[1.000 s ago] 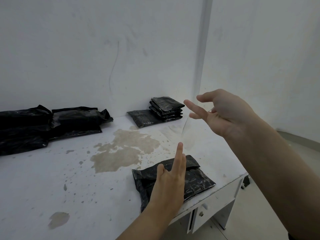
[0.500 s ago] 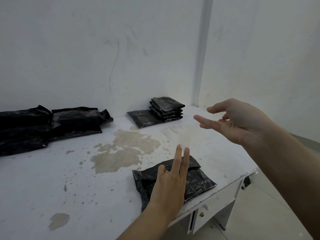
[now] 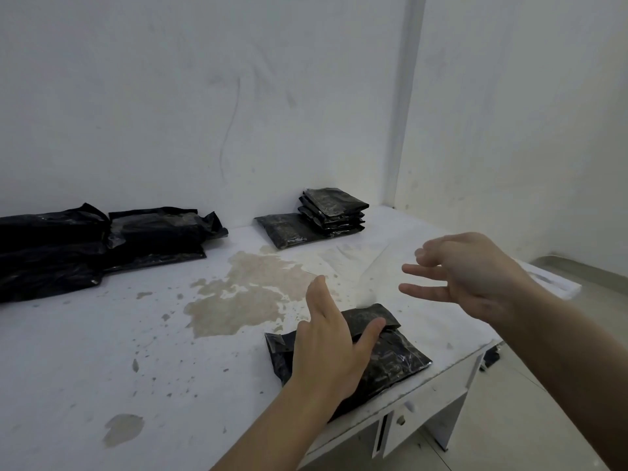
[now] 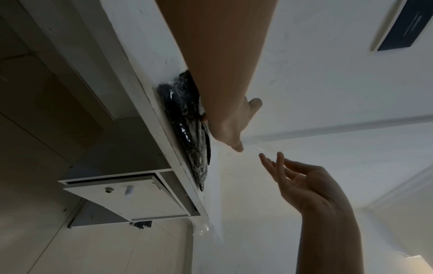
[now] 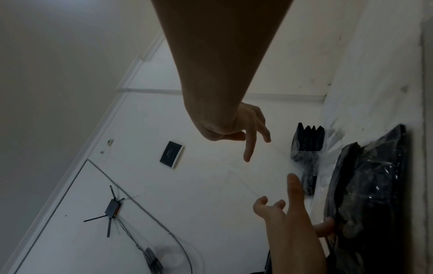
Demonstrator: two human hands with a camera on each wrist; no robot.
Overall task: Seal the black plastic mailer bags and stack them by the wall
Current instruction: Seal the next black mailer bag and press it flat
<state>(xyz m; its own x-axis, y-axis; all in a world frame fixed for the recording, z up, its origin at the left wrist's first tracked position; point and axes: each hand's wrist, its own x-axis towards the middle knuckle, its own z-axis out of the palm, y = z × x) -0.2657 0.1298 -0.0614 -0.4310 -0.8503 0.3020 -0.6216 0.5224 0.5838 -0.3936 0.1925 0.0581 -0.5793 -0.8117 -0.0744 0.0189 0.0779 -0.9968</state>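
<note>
Mailer bag (image 3: 384, 351) lies lower centre of the frame, near the desk (image 3: 85, 351) edge, pinned under the flat left hand (image 3: 331, 348); right hand (image 3: 472, 277) hovers spread, empty. Film looks soft, slippery, light: grip the folded flap.

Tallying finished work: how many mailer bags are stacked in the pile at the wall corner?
About 5: four or five in the stack by the wall, edges too dark to separate surely, plus one flat bag lying against its left side. More could be hidden underneath.

White walls (image 3: 170, 96), stained white desk (image 3: 85, 351) w/ drawer (image 3: 404, 423), tiled floor (image 3: 509, 419), dim light
</note>
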